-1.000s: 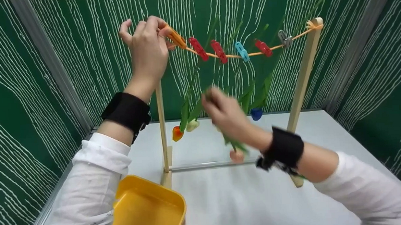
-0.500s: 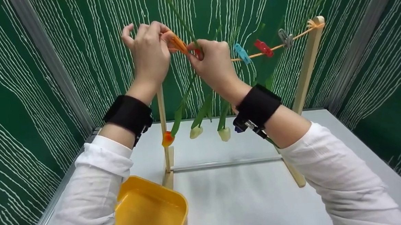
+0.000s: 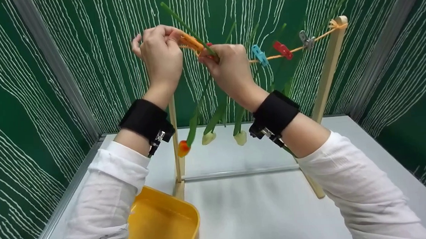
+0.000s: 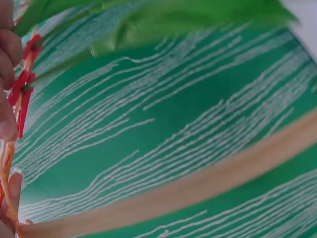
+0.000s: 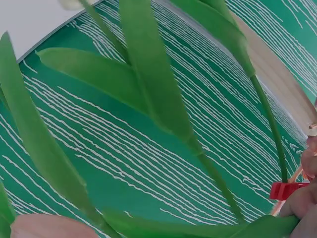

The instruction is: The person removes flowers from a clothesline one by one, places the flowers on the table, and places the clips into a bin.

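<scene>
My left hand (image 3: 160,58) pinches an orange clothespin (image 3: 193,43) near the left end of an orange cord. Right beside it, my right hand (image 3: 230,65) pinches the green stem (image 3: 180,20) of a tulip, its cut end slanting up to the left past the clothespin. My right forearm hides this tulip's bloom in the head view. Below the hands hang an orange-red tulip (image 3: 184,149) and two cream tulips (image 3: 209,138), heads down. In the left wrist view, two red clothespins (image 4: 21,101) grip stems on the cord; the right hand mostly covers them in the head view.
Farther right, the cord carries a light blue clothespin (image 3: 260,55), a red clothespin (image 3: 282,50) and a grey clothespin (image 3: 306,40). A wooden post (image 3: 328,66) holds its right end. A yellow tray (image 3: 192,211) stands at the front left of the white table (image 3: 254,208).
My right hand has risen from below the cord up to the orange clothespin, bringing the tulip stem along. The left hand keeps pinching the clothespin and has shifted slightly right.
</scene>
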`<action>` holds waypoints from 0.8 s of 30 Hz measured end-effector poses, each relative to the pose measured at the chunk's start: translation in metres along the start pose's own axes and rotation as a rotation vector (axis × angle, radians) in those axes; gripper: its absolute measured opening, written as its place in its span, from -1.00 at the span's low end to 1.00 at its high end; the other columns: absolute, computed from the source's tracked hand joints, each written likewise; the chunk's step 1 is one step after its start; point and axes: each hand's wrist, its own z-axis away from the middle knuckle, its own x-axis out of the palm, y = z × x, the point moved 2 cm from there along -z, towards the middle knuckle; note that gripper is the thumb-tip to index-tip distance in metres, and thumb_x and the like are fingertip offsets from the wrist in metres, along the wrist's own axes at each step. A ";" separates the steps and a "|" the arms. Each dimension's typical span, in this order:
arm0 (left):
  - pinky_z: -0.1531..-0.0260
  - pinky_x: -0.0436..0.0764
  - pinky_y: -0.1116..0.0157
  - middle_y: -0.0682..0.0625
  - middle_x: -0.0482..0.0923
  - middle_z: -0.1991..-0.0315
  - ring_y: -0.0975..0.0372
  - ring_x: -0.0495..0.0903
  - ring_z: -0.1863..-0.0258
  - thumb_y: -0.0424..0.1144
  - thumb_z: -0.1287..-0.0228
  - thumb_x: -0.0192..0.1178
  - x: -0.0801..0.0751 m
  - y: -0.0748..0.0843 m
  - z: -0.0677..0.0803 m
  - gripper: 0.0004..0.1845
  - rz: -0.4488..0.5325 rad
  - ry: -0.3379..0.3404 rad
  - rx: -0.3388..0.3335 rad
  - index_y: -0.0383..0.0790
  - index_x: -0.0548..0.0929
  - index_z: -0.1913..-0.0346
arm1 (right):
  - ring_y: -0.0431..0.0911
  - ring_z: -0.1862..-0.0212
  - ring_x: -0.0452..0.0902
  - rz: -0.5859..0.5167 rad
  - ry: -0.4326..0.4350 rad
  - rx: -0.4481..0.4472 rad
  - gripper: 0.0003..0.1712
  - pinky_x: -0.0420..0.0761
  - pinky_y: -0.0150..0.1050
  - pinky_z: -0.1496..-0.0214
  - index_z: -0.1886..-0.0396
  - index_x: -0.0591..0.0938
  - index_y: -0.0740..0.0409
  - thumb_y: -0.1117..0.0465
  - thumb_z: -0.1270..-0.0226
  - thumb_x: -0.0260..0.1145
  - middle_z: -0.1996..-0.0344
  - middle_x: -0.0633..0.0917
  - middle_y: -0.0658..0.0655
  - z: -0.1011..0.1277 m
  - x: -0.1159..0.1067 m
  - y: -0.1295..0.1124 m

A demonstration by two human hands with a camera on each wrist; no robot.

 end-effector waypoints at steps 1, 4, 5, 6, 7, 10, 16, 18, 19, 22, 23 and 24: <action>-0.33 -0.22 0.36 0.08 0.65 0.23 0.37 0.44 -0.03 -0.08 -0.33 0.08 0.000 0.001 0.000 -0.75 0.023 0.003 -0.022 -0.16 0.66 0.20 | -0.14 0.48 0.55 -0.002 0.003 -0.010 -0.77 0.32 -0.41 0.48 0.27 0.74 0.20 0.14 -0.29 0.29 0.37 0.76 0.12 0.000 -0.001 -0.001; -0.32 -0.18 0.39 0.05 0.67 0.22 0.35 0.47 0.02 -0.06 -0.32 0.08 -0.001 0.003 -0.001 -0.73 0.068 0.010 -0.086 -0.17 0.66 0.16 | -0.14 0.55 0.50 -0.016 0.015 -0.043 -0.78 0.25 -0.42 0.51 0.29 0.75 0.20 0.15 -0.29 0.29 0.42 0.75 0.12 -0.003 -0.004 -0.004; -0.32 -0.18 0.39 0.04 0.67 0.21 0.34 0.48 0.03 -0.06 -0.32 0.08 -0.001 0.004 -0.002 -0.72 0.077 0.009 -0.103 -0.17 0.66 0.15 | -0.15 0.56 0.47 -0.013 0.015 -0.048 -0.78 0.22 -0.43 0.51 0.28 0.75 0.19 0.15 -0.29 0.29 0.42 0.76 0.11 -0.004 -0.005 -0.004; -0.32 -0.17 0.39 0.03 0.68 0.21 0.33 0.49 0.05 -0.06 -0.32 0.08 -0.001 0.005 -0.003 -0.72 0.085 0.008 -0.118 -0.17 0.66 0.14 | -0.15 0.58 0.44 -0.014 0.016 -0.057 -0.78 0.20 -0.42 0.52 0.28 0.75 0.19 0.15 -0.29 0.29 0.42 0.76 0.11 -0.004 -0.007 -0.004; -0.32 -0.18 0.40 0.03 0.68 0.20 0.33 0.49 0.05 -0.06 -0.32 0.08 -0.002 0.005 -0.004 -0.72 0.091 0.002 -0.132 -0.17 0.66 0.13 | -0.16 0.58 0.43 -0.016 0.016 -0.060 -0.78 0.20 -0.42 0.52 0.28 0.75 0.19 0.15 -0.29 0.28 0.42 0.76 0.11 -0.005 -0.008 -0.004; -0.31 -0.17 0.39 0.03 0.69 0.21 0.31 0.52 0.09 -0.05 -0.33 0.08 -0.003 0.005 -0.006 -0.71 0.091 -0.029 -0.131 -0.16 0.66 0.11 | -0.18 0.58 0.41 -0.019 0.020 -0.047 -0.78 0.21 -0.44 0.52 0.28 0.75 0.19 0.14 -0.29 0.28 0.41 0.76 0.11 -0.006 -0.011 -0.004; -0.30 -0.25 0.27 0.10 0.65 0.17 0.37 0.37 -0.04 0.00 -0.38 -0.01 -0.011 0.004 -0.010 -0.68 0.002 -0.248 -0.039 -0.05 0.61 0.00 | -0.23 0.53 0.49 -0.024 -0.021 0.038 -0.77 0.35 -0.47 0.49 0.25 0.74 0.18 0.12 -0.28 0.28 0.35 0.76 0.09 -0.005 -0.010 0.001; -0.31 -0.32 0.23 0.13 0.61 0.10 0.38 0.26 -0.15 0.02 -0.38 -0.04 -0.015 0.004 -0.013 -0.66 -0.047 -0.329 0.010 -0.01 0.58 -0.05 | -0.22 0.53 0.48 -0.023 -0.035 0.055 -0.76 0.35 -0.46 0.49 0.25 0.74 0.18 0.12 -0.28 0.28 0.35 0.76 0.09 -0.005 -0.009 0.003; -0.31 -0.35 0.21 0.14 0.59 0.08 0.37 0.22 -0.18 0.02 -0.37 -0.05 -0.017 0.004 -0.014 -0.65 -0.073 -0.356 0.051 -0.01 0.57 -0.07 | -0.23 0.53 0.48 -0.023 -0.040 0.061 -0.76 0.36 -0.47 0.49 0.25 0.74 0.18 0.12 -0.28 0.28 0.34 0.76 0.09 -0.004 -0.009 0.004; -0.32 -0.43 0.14 0.08 0.55 0.02 0.31 0.15 -0.27 -0.02 -0.37 -0.05 -0.021 0.004 -0.016 -0.64 -0.161 -0.392 0.212 -0.06 0.57 -0.08 | -0.22 0.53 0.47 -0.010 -0.057 0.065 -0.75 0.35 -0.46 0.49 0.24 0.73 0.18 0.10 -0.29 0.27 0.35 0.75 0.10 -0.003 -0.008 0.005; -0.33 -0.45 0.12 0.06 0.55 0.03 0.29 0.14 -0.28 -0.03 -0.37 -0.04 -0.022 0.005 -0.017 -0.64 -0.189 -0.386 0.268 -0.09 0.58 -0.06 | -0.22 0.53 0.46 -0.007 -0.062 0.066 -0.74 0.35 -0.46 0.48 0.24 0.73 0.18 0.09 -0.29 0.27 0.35 0.75 0.11 -0.003 -0.008 0.005; -0.33 -0.45 0.10 0.04 0.56 0.04 0.26 0.16 -0.27 -0.04 -0.37 -0.03 -0.022 0.005 -0.017 -0.65 -0.214 -0.376 0.325 -0.12 0.59 -0.04 | -0.22 0.53 0.45 -0.005 -0.068 0.067 -0.73 0.35 -0.46 0.48 0.24 0.73 0.18 0.09 -0.29 0.26 0.36 0.75 0.11 -0.003 -0.008 0.006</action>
